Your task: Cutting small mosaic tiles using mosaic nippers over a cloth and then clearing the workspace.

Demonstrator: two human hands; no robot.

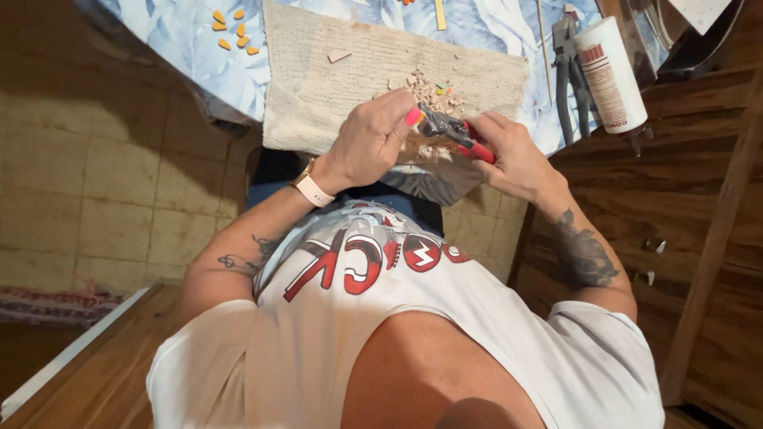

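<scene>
On the far left of my desk (pixel 199 71), over its glossy cloth printed with pale blue leaves, lie small orange teardrop-shaped tile pieces (pixel 230 32), smooth and flat. Next comes the coarse beige woven cloth (pixel 318 87), rough and thick, with a single pale tile chip (pixel 339 56) lying on it and a heap of crumbly tile fragments (pixel 433 91) in pinkish and tan tones near its middle.

My left hand (pixel 369 143) hovers above the cloth's near edge, fingers (pixel 397 107) curled tight together around something small at the tool's head; I cannot tell what the piece is. A pale rubbery watch strap (pixel 311 189) circles that wrist.

Just beside it, my right hand (pixel 513 155) grips the red-handled metal tile nippers (pixel 453 131), fingers closed over the handles, the dark steel jaws pointing towards my left fingertips.

Further right lie grey metal pliers (pixel 568 71) and a white cylindrical plastic glue bottle (pixel 610 75) with a tapered nozzle, resting beside the brown grained wooden cabinet (pixel 683 199).
</scene>
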